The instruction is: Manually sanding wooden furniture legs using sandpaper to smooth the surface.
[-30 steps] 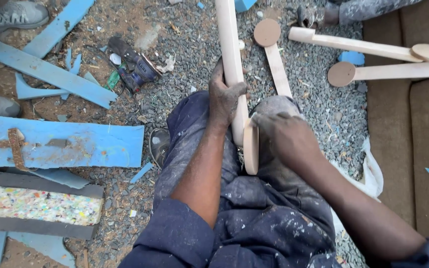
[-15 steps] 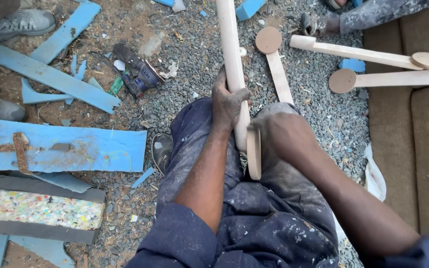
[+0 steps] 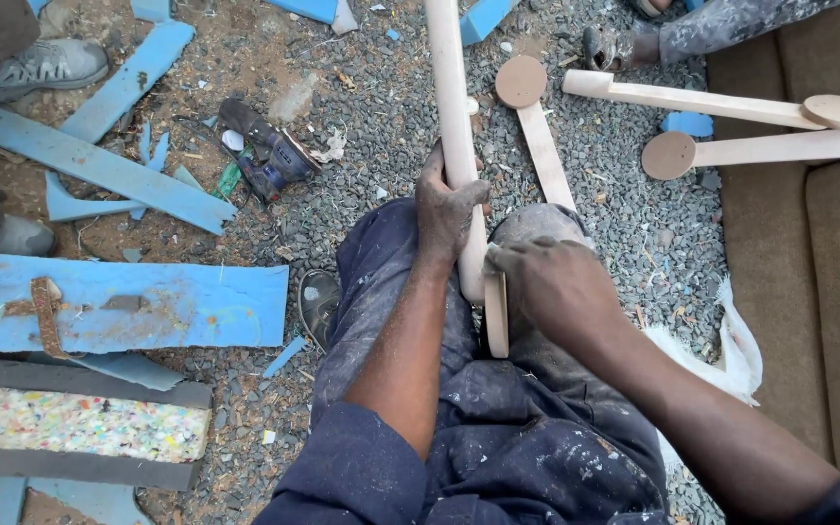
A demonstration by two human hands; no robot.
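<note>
Shifted a little lower and left against the disc since half a second ago: right hand (image 3: 554, 284), fingers curled shut and pressed on the round wooden disc (image 3: 496, 313) at the near end of the long wooden leg (image 3: 456, 136). Otherwise much as before.

At far left: blue foam offcuts (image 3: 138, 306) flat on the gravel (image 3: 381, 87), a slab of multicoloured chip foam (image 3: 75, 425) at lower left, and a grey shoe (image 3: 36, 66) in the upper left corner. Right of those, upper middle left: a dark power tool (image 3: 269, 151) lying on its side.

In the centre: left hand (image 3: 447, 206) wrapped tight around the leg, thumb over the front, with the leg running from the top edge down between the knees. Disc held on edge just below that grip.

Upper right: three more wooden legs with discs (image 3: 731, 97) on the gravel, two reaching onto the brown cushion (image 3: 799, 253) along the right edge.
</note>
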